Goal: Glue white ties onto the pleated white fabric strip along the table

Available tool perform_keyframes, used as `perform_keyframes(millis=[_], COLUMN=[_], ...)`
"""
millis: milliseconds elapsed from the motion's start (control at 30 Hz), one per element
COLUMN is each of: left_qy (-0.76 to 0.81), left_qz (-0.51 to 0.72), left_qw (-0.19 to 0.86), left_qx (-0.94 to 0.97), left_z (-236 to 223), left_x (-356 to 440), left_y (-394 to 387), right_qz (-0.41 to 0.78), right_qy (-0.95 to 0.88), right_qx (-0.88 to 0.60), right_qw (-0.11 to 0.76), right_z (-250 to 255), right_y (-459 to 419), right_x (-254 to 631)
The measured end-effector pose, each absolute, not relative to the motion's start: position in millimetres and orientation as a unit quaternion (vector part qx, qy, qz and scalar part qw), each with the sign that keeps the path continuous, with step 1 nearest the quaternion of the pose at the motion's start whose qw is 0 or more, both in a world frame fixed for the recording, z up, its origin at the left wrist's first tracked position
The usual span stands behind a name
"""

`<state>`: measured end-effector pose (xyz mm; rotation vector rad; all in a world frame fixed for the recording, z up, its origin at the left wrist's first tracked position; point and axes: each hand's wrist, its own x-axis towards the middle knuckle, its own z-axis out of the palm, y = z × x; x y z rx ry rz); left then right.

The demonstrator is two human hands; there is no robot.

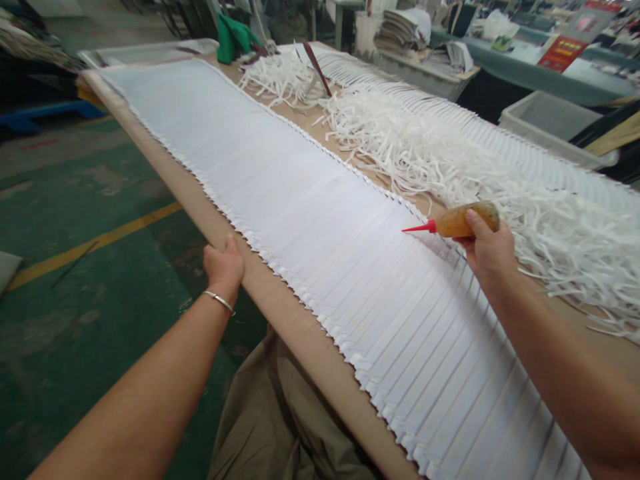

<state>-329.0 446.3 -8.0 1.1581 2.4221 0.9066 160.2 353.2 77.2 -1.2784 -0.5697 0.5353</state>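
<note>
A long row of overlapping white paper sheets (pixel 300 200) lies fanned along a brown table (pixel 295 320). My right hand (pixel 487 250) is closed round an amber glue bottle (pixel 460 220) with a red nozzle, held sideways just above the far edge of the sheets, nozzle pointing left. My left hand (pixel 223 265), a silver bracelet on its wrist, rests on the near edge of the table with its fingers curled over the rim, next to the sheets' serrated edge.
A heap of white paper strips (pixel 450 153) runs along the far side of the table. A second fanned row (pixel 525 153) lies beyond it. A green cloth (pixel 231 37), grey bins (pixel 550 123) and stacked paper (pixel 400 30) stand behind. Green floor (pixel 75 233) on the left.
</note>
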Motion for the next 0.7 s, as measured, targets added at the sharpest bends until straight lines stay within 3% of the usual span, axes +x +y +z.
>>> perform_keyframes(millis=[700], left_qy=[0.835], left_qz=[0.324], left_qw=[0.178], left_qx=[0.407], left_z=[-1], left_x=[-324], left_y=[442], right_qz=[0.312], right_qy=[-0.308], right_qx=[-0.576], right_qw=[0.690], right_z=[83], right_y=[281], right_x=[72])
